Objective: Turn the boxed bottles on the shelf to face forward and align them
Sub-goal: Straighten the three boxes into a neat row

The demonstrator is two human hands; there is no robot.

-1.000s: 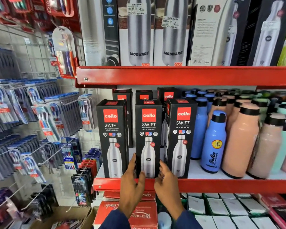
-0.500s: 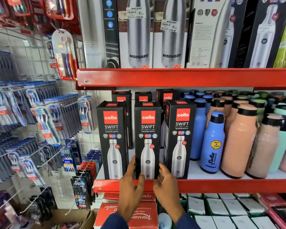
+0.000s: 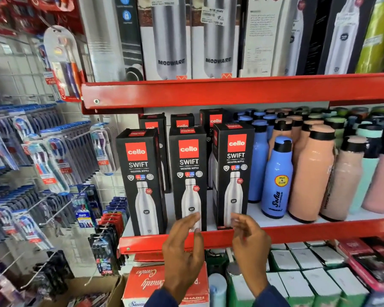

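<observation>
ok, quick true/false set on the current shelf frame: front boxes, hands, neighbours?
1. Three front-row Cello Swift boxes show their fronts. True.
2. The left hand grips the middle box. False: it is open, fingertips just in front of it.
3. The right hand holds a blue bottle. False: it is empty; the blue bottle stands on the shelf.
4. More Cello boxes stand behind the front row. True.
</observation>
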